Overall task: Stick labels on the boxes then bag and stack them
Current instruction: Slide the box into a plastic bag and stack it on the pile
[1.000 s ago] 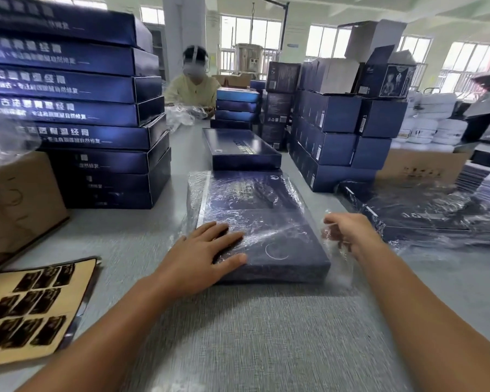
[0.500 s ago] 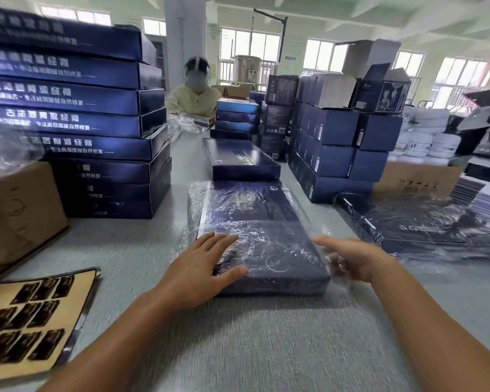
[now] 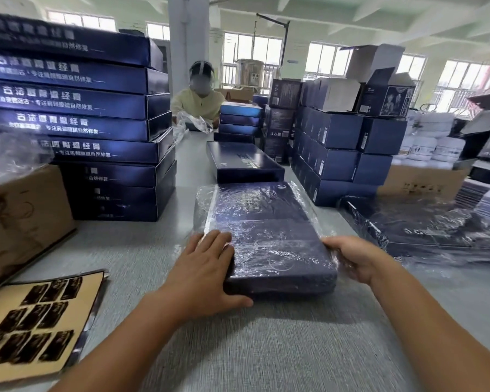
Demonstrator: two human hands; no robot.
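Pressing flat, my left grip [image 3: 207, 275] lies released on the near left corner of the navy box [image 3: 266, 236], fingers straight on top and thumb along its near side. My right grip [image 3: 351, 258] grasps the box's near right edge, fingers curled with the clear bag [image 3: 204, 199] crumpled beneath them. The bagged box lies flat on the bench [image 3: 266, 349] between both grips. Left of the left grip lies a label sheet [image 3: 34, 321]; beyond it, a stack of boxes [image 3: 96, 123].

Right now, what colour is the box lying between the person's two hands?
Dark navy blue box, inside a clear crinkled plastic bag; the head view shows it best.
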